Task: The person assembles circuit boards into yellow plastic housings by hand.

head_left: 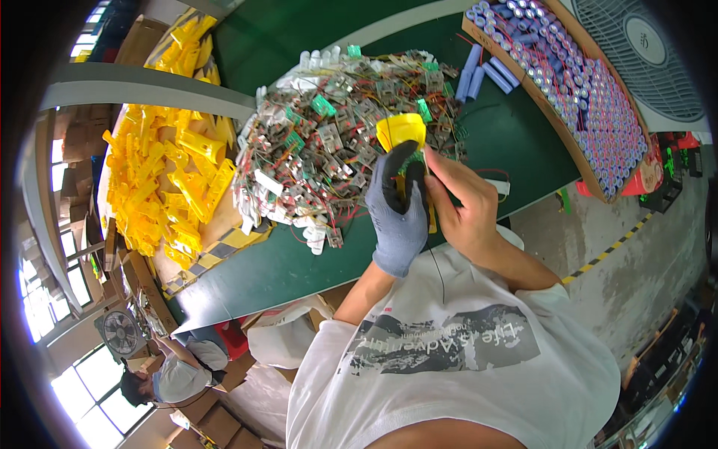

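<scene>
My left hand (398, 217), in a grey and black glove, is closed around a yellow plastic housing (401, 130). The housing's wide end points away from me, and its lower part is mostly covered by the fingers. My right hand (465, 206) is bare. Its thumb and forefinger are pinched together at the right side of the housing, and what lies between them is too small to make out. A bit of green shows between the hands. Just beyond them spreads a heap of wired circuit assemblies (329, 138) with green boards and white parts.
Many yellow housings (198, 142) are piled on a board at the left. A cardboard box (591, 161) of purple battery cells stands at the right, with loose cells (470, 75) beside it. Behind that is a fan (643, 45). A grey metal bar (149, 86) crosses the left side. Another person (183, 370) sits lower left.
</scene>
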`<state>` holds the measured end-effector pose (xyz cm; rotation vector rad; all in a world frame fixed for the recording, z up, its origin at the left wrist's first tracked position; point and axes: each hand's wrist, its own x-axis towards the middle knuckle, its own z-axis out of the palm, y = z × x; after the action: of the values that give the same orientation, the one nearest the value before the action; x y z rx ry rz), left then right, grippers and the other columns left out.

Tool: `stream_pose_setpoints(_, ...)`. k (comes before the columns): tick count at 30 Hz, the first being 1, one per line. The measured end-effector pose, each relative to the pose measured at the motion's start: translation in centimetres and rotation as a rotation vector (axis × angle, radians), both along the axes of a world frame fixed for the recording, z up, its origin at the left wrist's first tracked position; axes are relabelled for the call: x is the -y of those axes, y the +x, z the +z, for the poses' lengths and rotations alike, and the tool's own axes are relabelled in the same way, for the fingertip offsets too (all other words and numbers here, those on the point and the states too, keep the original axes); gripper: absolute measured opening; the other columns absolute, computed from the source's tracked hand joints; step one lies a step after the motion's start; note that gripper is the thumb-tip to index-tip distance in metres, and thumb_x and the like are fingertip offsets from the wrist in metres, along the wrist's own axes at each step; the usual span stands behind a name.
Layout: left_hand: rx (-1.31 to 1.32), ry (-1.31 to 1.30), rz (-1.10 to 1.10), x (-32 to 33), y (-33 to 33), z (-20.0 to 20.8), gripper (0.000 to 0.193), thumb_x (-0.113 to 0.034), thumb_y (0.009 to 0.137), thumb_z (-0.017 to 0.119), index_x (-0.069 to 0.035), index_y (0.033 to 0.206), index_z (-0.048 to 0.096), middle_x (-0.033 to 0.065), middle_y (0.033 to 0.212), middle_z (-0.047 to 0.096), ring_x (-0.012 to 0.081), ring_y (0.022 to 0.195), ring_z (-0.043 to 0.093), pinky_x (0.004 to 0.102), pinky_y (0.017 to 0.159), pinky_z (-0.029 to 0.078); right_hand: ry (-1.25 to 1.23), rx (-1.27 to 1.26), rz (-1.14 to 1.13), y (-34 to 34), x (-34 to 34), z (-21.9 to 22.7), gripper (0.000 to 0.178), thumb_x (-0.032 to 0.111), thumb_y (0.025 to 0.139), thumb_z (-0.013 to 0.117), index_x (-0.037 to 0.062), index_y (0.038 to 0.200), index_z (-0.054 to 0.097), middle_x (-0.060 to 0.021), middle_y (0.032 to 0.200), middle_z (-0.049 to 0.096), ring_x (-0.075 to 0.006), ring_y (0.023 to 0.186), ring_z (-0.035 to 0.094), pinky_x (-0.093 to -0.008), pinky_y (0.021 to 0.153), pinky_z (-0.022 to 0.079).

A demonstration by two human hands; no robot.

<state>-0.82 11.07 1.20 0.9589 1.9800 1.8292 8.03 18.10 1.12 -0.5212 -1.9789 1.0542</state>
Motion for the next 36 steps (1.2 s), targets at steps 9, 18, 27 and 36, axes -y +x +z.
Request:
stream_pose_setpoints(9, -0.023, 0.049, -0.035, -0.3, 0.4, -0.4, 0.03, 0.004, 0.085, 0.053, 0.0, 0.115, 0.054, 0.0142, 0.105, 0.058, 0.0241, 0.094, 0.058, 0.0331, 0.084, 0.045, -0.07, -0.045, -0.065, 0.0, 0.1, 0.0, 0.035, -0.004, 0.083, 0.06, -0.002, 0.117, 0.059, -0.0185, 0.117, 0.062, -0.029, 0.102, 0.064, -0.0329, 0.084, 0.051)
stream_pose_setpoints(18, -0.146, 0.019, -0.041, -0.1, -0.2, 0.0, 0.031, 0.004, 0.082, 0.053, 0.0, 0.113, 0.055, 0.018, 0.104, 0.058, 0.031, 0.093, 0.058, 0.0367, 0.081, 0.046, 0.064, -0.034, 0.039, 0.8, -0.9, 0.6, 0.034, -0.005, 0.082, 0.059, -0.0046, 0.117, 0.058, -0.0202, 0.118, 0.06, -0.033, 0.097, 0.064, -0.0341, 0.081, 0.052)
stream_pose_setpoints(27, -0.366, -0.016, -0.144, -8.1, -11.4, 9.1, 0.07, -0.011, 0.072, 0.073, -0.003, 0.133, 0.039, 0.0195, 0.122, 0.053, 0.0279, 0.112, 0.054, 0.0354, 0.096, 0.041, -0.176, -0.174, 0.059, -0.9, -4.6, 1.2, 0.036, 0.002, 0.088, 0.054, -0.0027, 0.124, 0.053, -0.0172, 0.121, 0.056, -0.0247, 0.098, 0.059, -0.0287, 0.078, 0.046)
stream_pose_setpoints(36, -0.326, -0.535, 0.47, -23.4, -36.5, -0.3, 0.096, -0.027, 0.07, 0.073, -0.003, 0.143, 0.017, 0.0217, 0.12, 0.054, 0.0347, 0.109, 0.057, 0.0392, 0.091, 0.047, 0.012, 0.139, -0.04, 3.6, -0.1, -4.7, 0.011, -0.001, 0.08, 0.062, 0.0016, 0.09, 0.067, -0.014, 0.089, 0.065, -0.0275, 0.079, 0.065, -0.0326, 0.07, 0.051)
